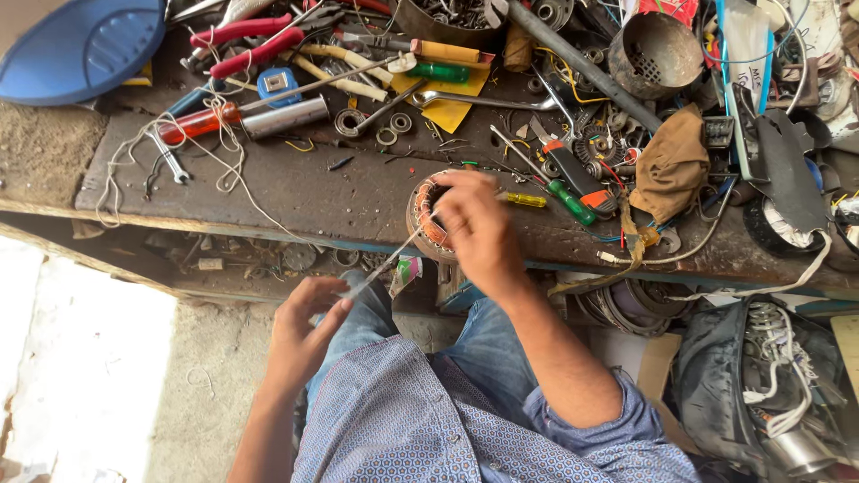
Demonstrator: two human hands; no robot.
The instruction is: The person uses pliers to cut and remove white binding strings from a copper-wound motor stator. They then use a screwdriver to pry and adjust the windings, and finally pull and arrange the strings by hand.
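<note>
A round motor stator (428, 224) with copper windings stands at the front edge of the dark workbench (304, 192). My right hand (479, 231) rests on its right side, gripping it, fingers over the winding. My left hand (304, 333) is lower, over my knee, pinching a thin white strip (386, 261) that runs up to the stator. My jeans and patterned shirt fill the bottom of the view.
The bench is crowded: red-handled pliers (242, 40), a red screwdriver (201, 122), a green one (571, 202), a wrench (170, 161), white string (224, 170), bearings (394, 125), a brown rag (671, 161), a perforated metal can (655, 54). A blue lid (76, 45) lies top left.
</note>
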